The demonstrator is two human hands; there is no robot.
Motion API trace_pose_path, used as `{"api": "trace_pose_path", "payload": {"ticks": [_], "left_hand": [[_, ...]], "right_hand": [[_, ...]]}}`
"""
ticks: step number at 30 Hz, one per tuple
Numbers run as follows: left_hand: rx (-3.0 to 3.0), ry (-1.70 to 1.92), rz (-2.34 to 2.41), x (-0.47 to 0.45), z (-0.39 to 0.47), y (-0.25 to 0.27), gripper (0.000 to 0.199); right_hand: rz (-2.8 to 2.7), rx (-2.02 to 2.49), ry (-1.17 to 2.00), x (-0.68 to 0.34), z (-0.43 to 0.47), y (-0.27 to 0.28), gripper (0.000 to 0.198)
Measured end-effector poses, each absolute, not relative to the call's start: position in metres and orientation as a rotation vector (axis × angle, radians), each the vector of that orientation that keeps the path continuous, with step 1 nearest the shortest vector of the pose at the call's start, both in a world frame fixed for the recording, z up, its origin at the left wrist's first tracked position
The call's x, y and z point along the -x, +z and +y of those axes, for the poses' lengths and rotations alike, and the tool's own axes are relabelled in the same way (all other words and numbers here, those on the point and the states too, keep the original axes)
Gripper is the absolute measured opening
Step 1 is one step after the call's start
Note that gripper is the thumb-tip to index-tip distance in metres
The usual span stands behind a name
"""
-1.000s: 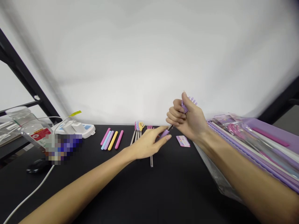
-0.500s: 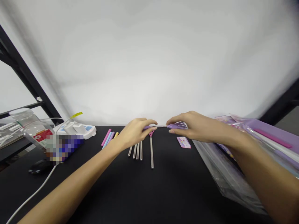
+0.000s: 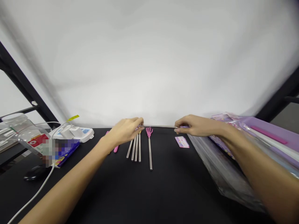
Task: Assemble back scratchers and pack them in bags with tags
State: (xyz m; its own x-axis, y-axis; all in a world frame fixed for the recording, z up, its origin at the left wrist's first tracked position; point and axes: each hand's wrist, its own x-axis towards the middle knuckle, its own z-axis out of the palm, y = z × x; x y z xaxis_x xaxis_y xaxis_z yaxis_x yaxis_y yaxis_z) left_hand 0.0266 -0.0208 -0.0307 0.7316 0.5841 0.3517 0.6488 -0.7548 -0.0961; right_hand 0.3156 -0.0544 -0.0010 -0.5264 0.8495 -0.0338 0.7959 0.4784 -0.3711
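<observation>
My left hand (image 3: 126,130) and my right hand (image 3: 198,125) pinch the two ends of a telescopic back scratcher (image 3: 160,126). Its thin metal rod runs level between them, near the wall; both ends are mostly hidden in my fingers. Below it, a back scratcher with a pink hand-shaped head (image 3: 149,132) and a metal shaft lies on the black table. Several metal rods (image 3: 136,149) lie fanned beside it, their far ends partly behind my left hand. A pink stick-shaped piece (image 3: 116,149) peeks out under my left wrist. A small printed card (image 3: 182,142) lies below my right hand.
Plastic packages (image 3: 233,161) and a purple item (image 3: 261,124) are piled on the right. At left stand a clear jar (image 3: 25,130), a power strip (image 3: 85,134) with plugs, a blue packet (image 3: 70,152), a black mouse (image 3: 36,173) and a white cable (image 3: 44,183).
My hands have moved apart, and the metal rod between them shows much longer. The purple hand-shaped head is now mostly hidden by my right hand. My left hand has shifted left.
</observation>
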Motion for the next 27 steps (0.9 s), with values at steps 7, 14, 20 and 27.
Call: {"api": "trace_pose_path", "payload": {"ticks": [7,14,20,27], "left_hand": [[2.559,-0.300,-0.964,-0.032,-0.025,-0.039,0.033],[2.416,-0.350,-0.967,-0.022,-0.016,-0.035,0.026],[2.344,-0.431,-0.920,-0.049,-0.030,-0.039,0.024],[2.183,-0.437,-1.141,-0.012,-0.010,-0.033,0.026]], "right_hand": [[-2.472,1.447,0.413,-0.296,-0.050,-0.017,0.051],[-2.494,1.647,0.238,-0.315,-0.043,-0.022,0.055],[-2.384,1.537,0.116,-0.291,-0.045,-0.023,0.047],[-2.279,1.803,-0.135,-0.351,-0.034,-0.024,0.047]]}}
